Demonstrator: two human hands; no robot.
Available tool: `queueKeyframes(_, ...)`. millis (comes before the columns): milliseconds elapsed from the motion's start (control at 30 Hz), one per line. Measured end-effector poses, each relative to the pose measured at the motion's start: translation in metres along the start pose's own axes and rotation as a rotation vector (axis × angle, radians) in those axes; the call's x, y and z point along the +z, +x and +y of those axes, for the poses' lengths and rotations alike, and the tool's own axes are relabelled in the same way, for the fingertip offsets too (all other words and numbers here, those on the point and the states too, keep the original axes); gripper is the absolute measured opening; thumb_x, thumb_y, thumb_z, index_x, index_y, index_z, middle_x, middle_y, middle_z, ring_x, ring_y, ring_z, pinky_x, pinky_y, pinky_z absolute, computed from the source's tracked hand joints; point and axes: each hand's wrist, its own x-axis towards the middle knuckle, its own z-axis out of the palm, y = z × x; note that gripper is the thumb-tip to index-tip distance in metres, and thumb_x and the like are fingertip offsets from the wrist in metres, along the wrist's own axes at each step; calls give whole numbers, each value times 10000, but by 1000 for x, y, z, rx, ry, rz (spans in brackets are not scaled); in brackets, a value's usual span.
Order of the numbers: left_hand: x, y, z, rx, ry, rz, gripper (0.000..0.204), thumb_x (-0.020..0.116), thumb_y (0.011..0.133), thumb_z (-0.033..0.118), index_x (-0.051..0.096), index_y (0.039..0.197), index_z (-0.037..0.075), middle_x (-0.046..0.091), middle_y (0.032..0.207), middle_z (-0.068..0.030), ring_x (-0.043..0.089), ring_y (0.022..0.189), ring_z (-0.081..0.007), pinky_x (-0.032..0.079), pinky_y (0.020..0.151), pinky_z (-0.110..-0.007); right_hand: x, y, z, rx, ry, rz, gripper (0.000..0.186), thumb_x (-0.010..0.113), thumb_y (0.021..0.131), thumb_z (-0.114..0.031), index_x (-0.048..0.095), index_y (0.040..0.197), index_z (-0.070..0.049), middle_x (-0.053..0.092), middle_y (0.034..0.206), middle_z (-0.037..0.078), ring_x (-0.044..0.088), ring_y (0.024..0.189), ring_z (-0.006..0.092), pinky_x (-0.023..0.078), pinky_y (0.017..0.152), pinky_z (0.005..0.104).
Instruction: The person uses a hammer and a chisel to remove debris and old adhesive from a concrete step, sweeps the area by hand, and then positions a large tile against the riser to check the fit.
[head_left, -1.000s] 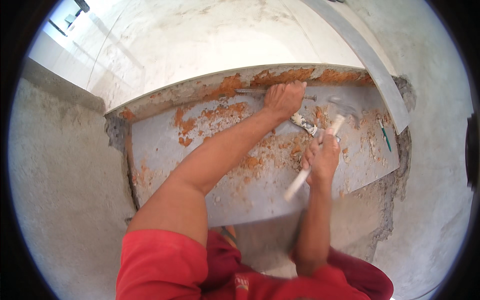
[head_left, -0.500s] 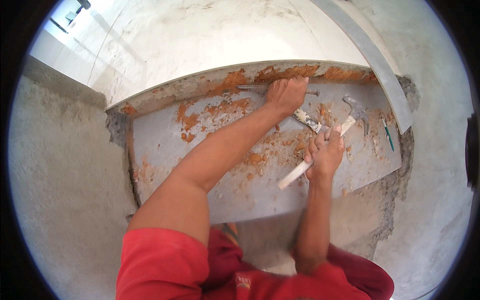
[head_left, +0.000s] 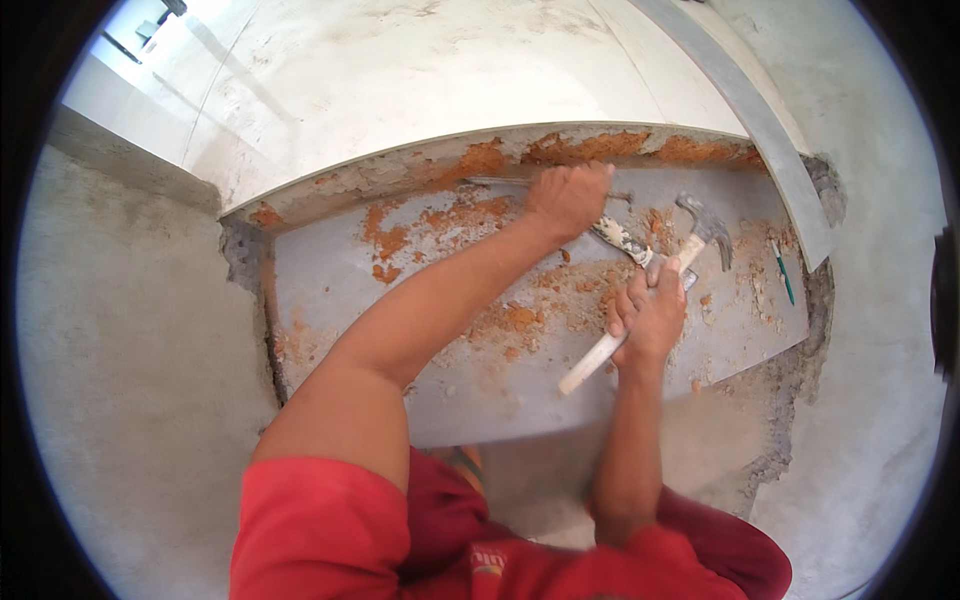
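Observation:
At the back of the grey slab [head_left: 450, 400], my left hand [head_left: 570, 200] is closed around a metal chisel [head_left: 492, 182]. The chisel lies nearly level along the chipped, orange-stained wall face [head_left: 590, 147], its thin end pointing left and its head sticking out to the right of my fist. Nearer to me and to the right, my right hand [head_left: 652, 312] grips the pale handle of a claw hammer [head_left: 712, 232], whose head is up and to the right, apart from the chisel. Between my hands lies a tool with a paint-spotted handle [head_left: 620, 239], partly hidden by my right hand.
Orange and pale rubble [head_left: 520, 318] is scattered over the slab. A green pen-like object [head_left: 785, 275] lies at its right side, beside a long grey strip [head_left: 775, 140] leaning there. A white panelled surface [head_left: 400, 70] stands behind; rough, broken cement edges [head_left: 820, 300] border the slab.
My left hand and the chisel have shifted slightly left along the wall face. The hammer has moved only a little, still in my right hand; the whole view has shifted slightly.

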Motion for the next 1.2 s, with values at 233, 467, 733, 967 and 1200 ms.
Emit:
queueKeyframes(233, -43, -31, 20, 50, 178, -185, 395, 394, 1122, 207, 693, 965, 2, 687, 717, -144, 598, 474, -168, 528, 430, -321, -43, 14, -37, -115, -646, 66, 474, 411, 1125, -421, 540, 863, -47, 489, 596, 67, 422, 414, 178, 412, 385, 346)
queueKeyframes(467, -174, -8, 0, -485, 290, -254, 359, 465, 1112, 286, 686, 1081, 5, 682, 784, -91, 601, 632, -109, 495, 498, -251, -94, 109, -76, -429, -1587, 264, 399, 577, 1032, -334, 704, 1026, 44, 704, 939, 317, 684, 896, 497, 525, 832, 566)
queueKeyframes(733, -223, -36, -100, -550, 498, -40, 354, 588, 1060, 320, 684, 1079, -20, 756, 905, -244, 750, 804, -319, 590, 718, -448, -127, 167, -73, -534, -1870, 214, 460, 593, 1023, -340, 636, 1331, -2, 718, 1041, 329, 701, 987, 507, 553, 907, 567)
queueKeyframes(967, -202, -77, -42, -366, 284, -361, 390, 402, 1133, 315, 507, 1111, -60, 687, 903, -242, 717, 841, -343, 575, 716, -425, -149, 188, -73, -576, -2007, 38, 427, 532, 1046, -298, 563, 1357, -7, 709, 1003, 345, 711, 939, 500, 561, 845, 585)
queueKeyframes(1200, -56, -160, 20, 82, 165, -606, 428, 579, 1058, 365, 562, 1111, -60, 702, 933, -245, 736, 854, -398, 621, 732, -449, -173, 201, -113, -636, -2250, -426, 289, 451, 1034, -191, 513, 1166, 59, 685, 815, 327, 702, 777, 488, 556, 714, 585)
